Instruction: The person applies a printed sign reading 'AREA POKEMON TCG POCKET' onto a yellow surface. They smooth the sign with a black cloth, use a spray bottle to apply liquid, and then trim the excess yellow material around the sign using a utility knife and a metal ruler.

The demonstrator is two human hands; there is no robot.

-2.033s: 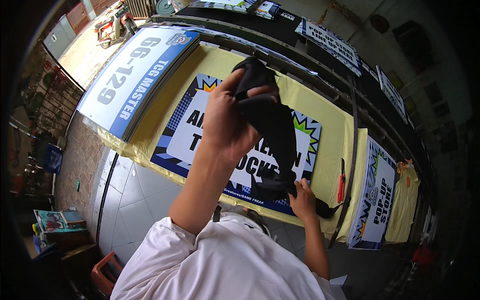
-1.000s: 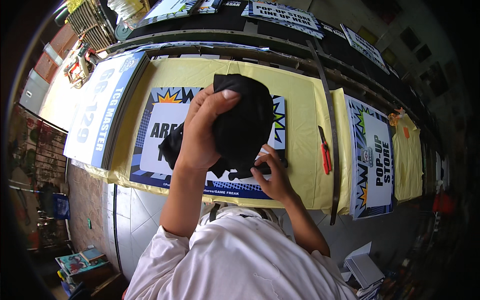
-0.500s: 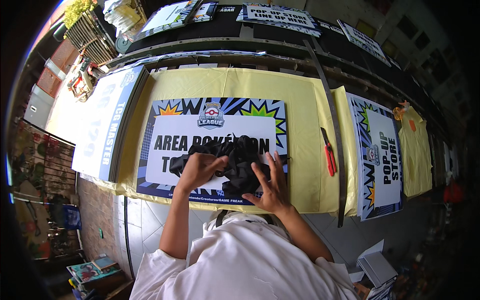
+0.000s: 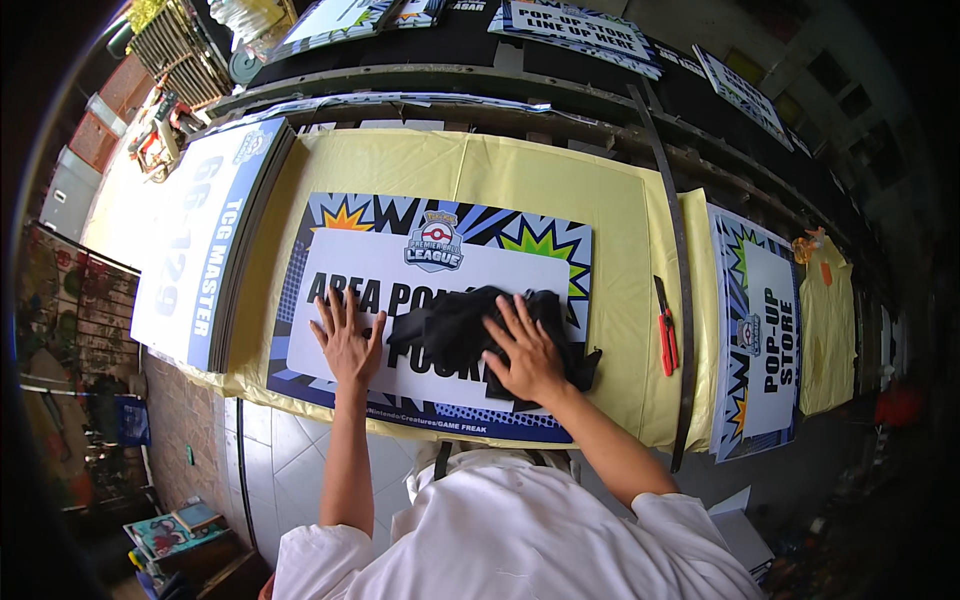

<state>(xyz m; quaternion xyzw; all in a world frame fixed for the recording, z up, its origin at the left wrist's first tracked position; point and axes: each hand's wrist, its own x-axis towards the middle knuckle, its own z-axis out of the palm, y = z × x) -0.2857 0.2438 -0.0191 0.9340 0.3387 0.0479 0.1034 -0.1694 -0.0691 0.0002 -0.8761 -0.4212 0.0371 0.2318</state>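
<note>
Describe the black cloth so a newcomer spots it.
Find the yellow-covered table, then the printed board lying flat on it. Bunched on that board, under the right hand, is the black cloth; unlike the flat, colourful board, it is crumpled and plain.

white shirt (image 4: pixel 540 540) | loose short sleeves (image 4: pixel 325 560) | bare forearms (image 4: pixel 347 450) | dark strap (image 4: pixel 443 460) at waist

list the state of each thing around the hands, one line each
Printed board, flat, partly covered
Black cloth, crumpled, on the board
Left hand, empty, fingers spread, on the board
Right hand, fingers spread, on the cloth
Red cutter, lying right of the board
Yellow sheet, spread out, creased
Board stack at left, neatly piled
</note>
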